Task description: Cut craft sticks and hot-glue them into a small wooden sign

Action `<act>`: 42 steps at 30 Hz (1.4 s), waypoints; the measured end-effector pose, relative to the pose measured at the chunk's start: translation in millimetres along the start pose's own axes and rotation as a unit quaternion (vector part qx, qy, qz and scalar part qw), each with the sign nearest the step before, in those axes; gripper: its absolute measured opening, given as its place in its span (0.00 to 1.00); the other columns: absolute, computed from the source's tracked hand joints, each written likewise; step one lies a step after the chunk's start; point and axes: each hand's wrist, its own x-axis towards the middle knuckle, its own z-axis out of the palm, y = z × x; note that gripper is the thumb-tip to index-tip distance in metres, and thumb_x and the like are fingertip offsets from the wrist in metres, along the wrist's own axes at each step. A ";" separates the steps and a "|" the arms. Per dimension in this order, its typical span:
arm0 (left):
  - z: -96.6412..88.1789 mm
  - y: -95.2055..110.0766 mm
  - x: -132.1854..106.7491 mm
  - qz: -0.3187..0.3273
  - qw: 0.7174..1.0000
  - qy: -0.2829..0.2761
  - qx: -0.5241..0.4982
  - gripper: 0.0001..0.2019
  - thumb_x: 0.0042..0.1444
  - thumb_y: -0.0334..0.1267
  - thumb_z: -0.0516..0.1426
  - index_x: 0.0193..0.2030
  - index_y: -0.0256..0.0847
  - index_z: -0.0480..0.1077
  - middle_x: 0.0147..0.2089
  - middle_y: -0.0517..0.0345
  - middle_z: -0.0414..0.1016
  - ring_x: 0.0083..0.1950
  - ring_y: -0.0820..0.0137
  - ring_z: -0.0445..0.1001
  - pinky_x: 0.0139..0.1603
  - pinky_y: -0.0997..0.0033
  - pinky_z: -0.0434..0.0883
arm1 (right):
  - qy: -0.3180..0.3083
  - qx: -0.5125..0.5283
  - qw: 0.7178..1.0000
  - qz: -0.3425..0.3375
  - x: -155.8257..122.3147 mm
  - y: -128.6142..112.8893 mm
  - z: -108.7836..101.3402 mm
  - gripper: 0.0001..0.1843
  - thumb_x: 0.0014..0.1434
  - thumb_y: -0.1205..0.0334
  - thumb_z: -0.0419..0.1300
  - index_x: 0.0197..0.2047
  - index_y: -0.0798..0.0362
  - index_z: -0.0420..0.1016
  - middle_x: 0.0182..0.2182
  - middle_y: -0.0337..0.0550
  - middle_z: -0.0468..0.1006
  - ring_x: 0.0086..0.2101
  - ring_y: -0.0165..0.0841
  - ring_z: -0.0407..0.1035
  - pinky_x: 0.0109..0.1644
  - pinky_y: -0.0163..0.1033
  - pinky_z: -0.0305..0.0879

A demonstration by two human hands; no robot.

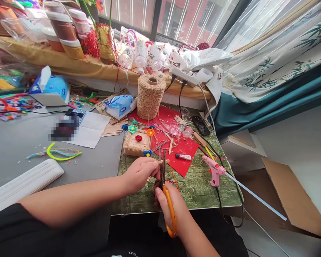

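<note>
My left hand (139, 174) pinches a thin wooden craft stick (167, 161) that points to the right. In my right hand (178, 207) is a pair of scissors (170, 208) with orange handles. Their blades point away from me and are parted, with the stick lying across between them. Just beyond my left hand sits a twine-wrapped box (136, 148) with a small red rose (138, 137) on top. Around it are a blue and yellow flower (147, 153), an orange flower (150, 132) and a teal flower (132, 129).
A pink glue gun (214, 169) with a long glue stick lies on the right. Behind the box stands a large twine spool (151, 96). Red sheets (186, 167) carry a glue tube (183, 156) and scraps. A white case (29, 182) lies at left.
</note>
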 end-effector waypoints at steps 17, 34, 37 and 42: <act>1.6 1.8 0.3 0.003 1.000 0.007 0.010 0.20 0.68 0.41 0.48 0.23 0.41 0.60 0.28 0.57 0.75 0.33 0.70 0.67 0.38 0.69 0.65 | 0.021 -0.044 0.998 0.034 9.4 11.2 6.4 0.06 0.64 0.62 0.55 0.33 0.49 0.66 0.26 0.38 0.70 0.27 0.33 0.65 0.30 0.37 0.61; 1.7 6.1 -1.2 0.017 0.999 -0.027 0.012 0.21 0.69 0.41 0.47 0.22 0.41 0.59 0.29 0.55 0.77 0.31 0.71 0.67 0.37 0.71 0.65 | 0.096 0.042 0.994 0.043 0.2 4.4 2.0 0.15 0.62 0.52 0.59 0.28 0.49 0.63 0.20 0.33 0.62 0.19 0.28 0.58 0.22 0.34 0.56; 2.2 5.7 -0.1 0.035 0.998 -0.045 0.019 0.23 0.70 0.43 0.47 0.22 0.40 0.61 0.29 0.54 0.78 0.32 0.71 0.69 0.38 0.71 0.66 | 0.092 0.123 0.985 0.084 3.9 8.7 -4.7 0.16 0.61 0.47 0.62 0.32 0.49 0.68 0.21 0.32 0.63 0.18 0.29 0.59 0.20 0.34 0.62; 1.0 4.0 2.0 0.008 0.984 -0.179 0.008 0.23 0.68 0.42 0.50 0.20 0.39 0.65 0.26 0.53 0.78 0.29 0.71 0.69 0.36 0.71 0.68 | 0.133 0.206 0.967 0.067 9.1 -2.9 -21.0 0.18 0.59 0.46 0.67 0.33 0.52 0.71 0.23 0.34 0.70 0.20 0.28 0.64 0.23 0.35 0.68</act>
